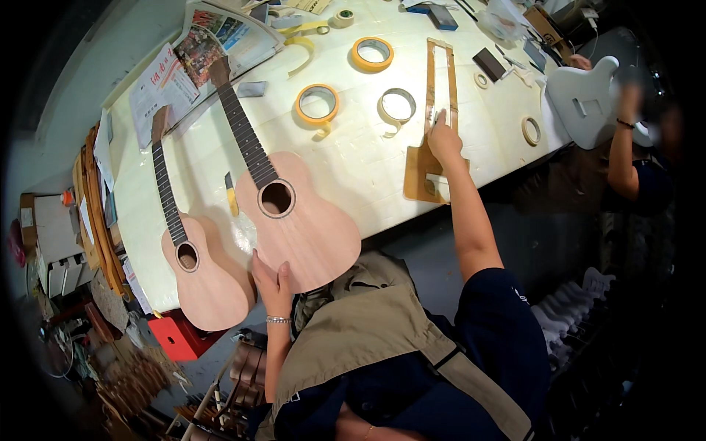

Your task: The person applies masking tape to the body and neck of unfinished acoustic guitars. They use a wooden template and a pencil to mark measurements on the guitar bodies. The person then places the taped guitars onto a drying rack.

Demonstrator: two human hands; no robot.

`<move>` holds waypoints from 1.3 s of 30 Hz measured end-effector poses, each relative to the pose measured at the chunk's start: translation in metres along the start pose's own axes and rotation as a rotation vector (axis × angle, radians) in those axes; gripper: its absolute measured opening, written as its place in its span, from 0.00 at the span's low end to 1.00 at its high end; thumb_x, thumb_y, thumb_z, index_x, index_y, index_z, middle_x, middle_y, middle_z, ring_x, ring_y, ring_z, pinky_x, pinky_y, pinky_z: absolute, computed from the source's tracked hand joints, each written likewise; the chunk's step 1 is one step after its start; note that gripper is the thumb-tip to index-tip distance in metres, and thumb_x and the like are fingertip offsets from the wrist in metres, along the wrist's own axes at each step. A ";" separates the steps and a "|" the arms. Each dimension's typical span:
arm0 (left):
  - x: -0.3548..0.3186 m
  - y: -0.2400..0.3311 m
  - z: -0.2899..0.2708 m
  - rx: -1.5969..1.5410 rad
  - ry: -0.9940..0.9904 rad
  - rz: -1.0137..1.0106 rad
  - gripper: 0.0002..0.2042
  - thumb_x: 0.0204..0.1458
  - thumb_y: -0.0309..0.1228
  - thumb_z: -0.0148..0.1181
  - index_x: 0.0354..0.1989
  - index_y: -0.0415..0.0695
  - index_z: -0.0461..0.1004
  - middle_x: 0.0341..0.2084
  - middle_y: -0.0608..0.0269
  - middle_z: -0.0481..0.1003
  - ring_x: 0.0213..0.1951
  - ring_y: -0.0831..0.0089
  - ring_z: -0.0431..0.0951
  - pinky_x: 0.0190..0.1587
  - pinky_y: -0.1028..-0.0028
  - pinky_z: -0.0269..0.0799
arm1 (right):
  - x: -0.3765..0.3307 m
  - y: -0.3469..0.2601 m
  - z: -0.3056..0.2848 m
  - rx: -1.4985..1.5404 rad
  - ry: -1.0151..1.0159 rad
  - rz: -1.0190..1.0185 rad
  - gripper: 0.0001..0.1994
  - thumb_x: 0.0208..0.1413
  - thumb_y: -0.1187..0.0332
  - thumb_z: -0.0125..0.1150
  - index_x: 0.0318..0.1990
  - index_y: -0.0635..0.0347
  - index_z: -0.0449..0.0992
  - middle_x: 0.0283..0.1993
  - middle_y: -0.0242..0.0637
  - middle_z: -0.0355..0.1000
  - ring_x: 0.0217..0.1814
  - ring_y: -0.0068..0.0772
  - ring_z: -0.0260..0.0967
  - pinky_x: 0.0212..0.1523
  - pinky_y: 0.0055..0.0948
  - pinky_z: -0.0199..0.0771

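A small unfinished acoustic guitar [316, 213] lies on the table with its bare pale body at the near edge. My left hand [273, 290] is at the lower left side of that body, thumb apart from the fingers, holding it. To its left rests a smaller guitar-shaped instrument [209, 290], also unpainted, with a dark fretboard. My right hand [446, 143] is on the narrow part of a flat brown guitar template [419, 173], index finger stretched forward and the other fingers curled on it. Those curled fingertips are partly hidden.
Rolls of yellow tape [316, 117] and a tan tape roll [398, 119] lie mid-table. A yellow-handled cutter [232, 202] sits between the instruments. Newspapers [228, 37] are at the far left. Another person holds a white guitar body [581, 103] at right. A red box [180, 338] stands below the table's left corner.
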State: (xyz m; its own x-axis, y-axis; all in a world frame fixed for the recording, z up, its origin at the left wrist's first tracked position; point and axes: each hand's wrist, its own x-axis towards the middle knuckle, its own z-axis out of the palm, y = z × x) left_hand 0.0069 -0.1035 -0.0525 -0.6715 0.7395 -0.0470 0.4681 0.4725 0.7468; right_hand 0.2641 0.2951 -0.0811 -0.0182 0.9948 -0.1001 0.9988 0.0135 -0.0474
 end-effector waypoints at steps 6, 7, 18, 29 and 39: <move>-0.004 0.003 0.017 -0.143 0.119 -0.094 0.33 0.53 0.38 0.57 0.61 0.30 0.51 0.59 0.43 0.57 0.61 0.56 0.56 0.63 0.64 0.47 | -0.012 0.062 0.015 0.707 0.009 -0.376 0.23 0.52 0.58 0.57 0.55 0.53 0.65 0.38 0.42 0.75 0.41 0.47 0.72 0.42 0.44 0.70; -0.003 0.003 0.018 -0.155 0.126 -0.090 0.33 0.53 0.38 0.57 0.61 0.30 0.51 0.59 0.43 0.56 0.61 0.56 0.55 0.63 0.64 0.47 | -0.030 0.067 0.016 0.527 0.161 -0.523 0.23 0.47 0.60 0.62 0.51 0.54 0.67 0.40 0.41 0.74 0.44 0.45 0.71 0.44 0.42 0.69; -0.009 0.016 0.007 0.176 0.037 0.238 0.39 0.50 0.41 0.59 0.64 0.34 0.46 0.61 0.40 0.51 0.62 0.48 0.51 0.63 0.60 0.48 | -0.081 0.043 -0.026 1.110 0.154 -0.547 0.22 0.33 0.75 0.74 0.36 0.62 0.68 0.45 0.43 0.72 0.49 0.36 0.71 0.48 0.29 0.72; -0.020 0.003 -0.001 0.196 -0.089 0.430 0.55 0.38 0.53 0.66 0.66 0.39 0.35 0.64 0.35 0.36 0.65 0.40 0.41 0.64 0.54 0.46 | -0.172 -0.181 -0.034 0.804 -0.001 -1.391 0.23 0.29 0.61 0.75 0.34 0.55 0.70 0.38 0.33 0.73 0.40 0.40 0.67 0.45 0.37 0.67; -0.021 -0.001 0.002 0.176 -0.050 0.407 0.56 0.33 0.52 0.69 0.66 0.41 0.39 0.63 0.33 0.40 0.65 0.38 0.42 0.61 0.54 0.52 | -0.170 -0.196 -0.018 0.662 0.003 -1.240 0.25 0.34 0.64 0.73 0.43 0.56 0.70 0.43 0.30 0.73 0.47 0.37 0.68 0.62 0.47 0.54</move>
State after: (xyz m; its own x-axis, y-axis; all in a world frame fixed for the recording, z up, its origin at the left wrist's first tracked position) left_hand 0.0219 -0.1189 -0.0532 -0.3852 0.9026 0.1922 0.7821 0.2088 0.5871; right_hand 0.0723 0.1252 -0.0368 -0.8587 0.3711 0.3534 0.1267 0.8220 -0.5553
